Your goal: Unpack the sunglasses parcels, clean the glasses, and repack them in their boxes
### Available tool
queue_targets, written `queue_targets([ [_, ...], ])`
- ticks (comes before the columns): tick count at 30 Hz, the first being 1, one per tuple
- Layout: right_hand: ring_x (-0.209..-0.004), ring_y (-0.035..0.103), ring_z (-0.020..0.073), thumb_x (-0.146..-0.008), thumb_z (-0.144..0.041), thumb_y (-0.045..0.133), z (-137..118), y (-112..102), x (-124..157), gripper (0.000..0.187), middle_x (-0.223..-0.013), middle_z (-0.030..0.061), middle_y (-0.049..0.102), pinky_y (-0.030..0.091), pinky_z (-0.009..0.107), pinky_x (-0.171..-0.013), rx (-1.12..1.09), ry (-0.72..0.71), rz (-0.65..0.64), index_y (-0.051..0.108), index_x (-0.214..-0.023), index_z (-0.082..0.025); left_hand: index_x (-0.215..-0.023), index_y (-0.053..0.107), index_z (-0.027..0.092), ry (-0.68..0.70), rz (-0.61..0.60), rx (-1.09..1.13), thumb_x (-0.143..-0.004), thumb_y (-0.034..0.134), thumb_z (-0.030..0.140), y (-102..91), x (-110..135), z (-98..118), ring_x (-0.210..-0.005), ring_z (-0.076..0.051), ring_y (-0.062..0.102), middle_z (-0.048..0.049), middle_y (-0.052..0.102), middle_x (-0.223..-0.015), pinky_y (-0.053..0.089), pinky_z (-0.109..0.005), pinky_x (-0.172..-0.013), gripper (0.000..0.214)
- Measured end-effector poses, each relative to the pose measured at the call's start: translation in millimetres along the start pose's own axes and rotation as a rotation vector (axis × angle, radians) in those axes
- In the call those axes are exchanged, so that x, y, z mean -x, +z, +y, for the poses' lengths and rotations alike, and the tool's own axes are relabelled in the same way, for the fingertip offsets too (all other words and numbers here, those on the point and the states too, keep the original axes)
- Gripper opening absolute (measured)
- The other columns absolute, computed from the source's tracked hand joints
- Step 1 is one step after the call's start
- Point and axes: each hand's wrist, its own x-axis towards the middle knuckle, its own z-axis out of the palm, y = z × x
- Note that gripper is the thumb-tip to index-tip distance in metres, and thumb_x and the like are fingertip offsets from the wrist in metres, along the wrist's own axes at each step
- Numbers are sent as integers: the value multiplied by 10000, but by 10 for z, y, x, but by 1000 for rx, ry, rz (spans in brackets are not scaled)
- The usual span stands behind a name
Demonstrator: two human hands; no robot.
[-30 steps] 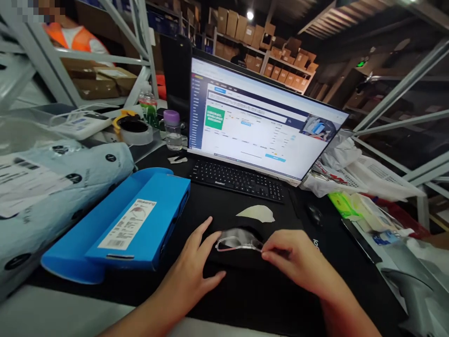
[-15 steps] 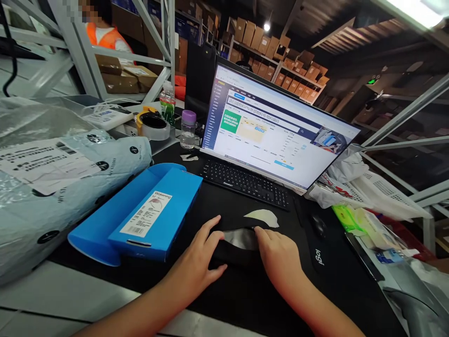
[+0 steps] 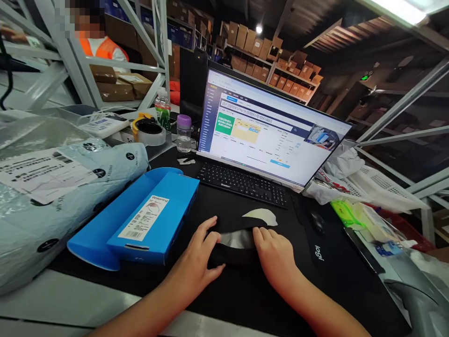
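Observation:
My left hand (image 3: 196,255) curls round the left end of a soft-looking black item with a shiny grey panel (image 3: 237,239), its thumb below and fingers above. At the right end, my right hand (image 3: 275,255) is closed on the same item, fingers bunched near its upper edge. The item's exact kind and its black outline against the dark desk mat (image 3: 224,299) are hard to make out. Just beyond it lies a pale, leaf-shaped piece (image 3: 262,216). To the left stands an open blue box (image 3: 175,201) with a white "Wakening" label.
A large pale parcel (image 3: 77,187) fills the left side. Behind are a keyboard (image 3: 242,183), a lit monitor (image 3: 259,121), a purple-capped bottle (image 3: 184,133) and tape rolls (image 3: 149,131). A mouse (image 3: 316,221) and green packet (image 3: 345,213) lie right. A person in an orange vest (image 3: 105,47) is behind the frame.
The view has shifted slightly, so the scene sits a little further left. Both hands keep their places on the black item, with barely any movement.

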Motion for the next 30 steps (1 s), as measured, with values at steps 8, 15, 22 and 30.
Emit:
queue_targets([
  [8, -540, 647, 191, -738, 47, 601, -84, 28, -3, 221, -616, 26, 659, 409, 298, -472, -5, 89, -144, 668, -769, -161, -949, 487, 242, 97, -11, -140, -710, 742, 120, -49, -68, 29, -1391, -361, 478, -150, 403, -1541, 539, -543, -1046, 370],
  [15, -689, 690, 227, -829, 15, 573, -139, -59, -101, 202, -810, 99, 718, 469, 314, -542, -157, 99, -445, 685, -891, -141, -935, 460, 237, 185, -27, -218, -727, 715, 117, -64, -95, 52, -1411, -370, 434, -172, 395, -1543, 511, -571, -1060, 350],
  [22, -873, 666, 277, -873, -86, 597, -205, -144, -251, 177, -962, 123, 715, 550, 387, -715, -318, 117, -481, 696, -1014, -127, -859, 430, 236, 234, -69, -278, -737, 698, 151, -39, -158, 73, -1440, -391, 372, -176, 393, -1536, 475, -584, -1073, 306],
  [30, -1102, 696, 201, -981, -230, 578, 619, -302, -147, 278, -1239, 49, 741, 519, 310, -979, -746, 24, -327, 710, -1226, -243, -715, 391, 233, 151, -100, -333, -729, 671, 224, -252, -262, 6, -1339, -382, 476, -162, 437, -1406, 548, -501, -947, 280],
])
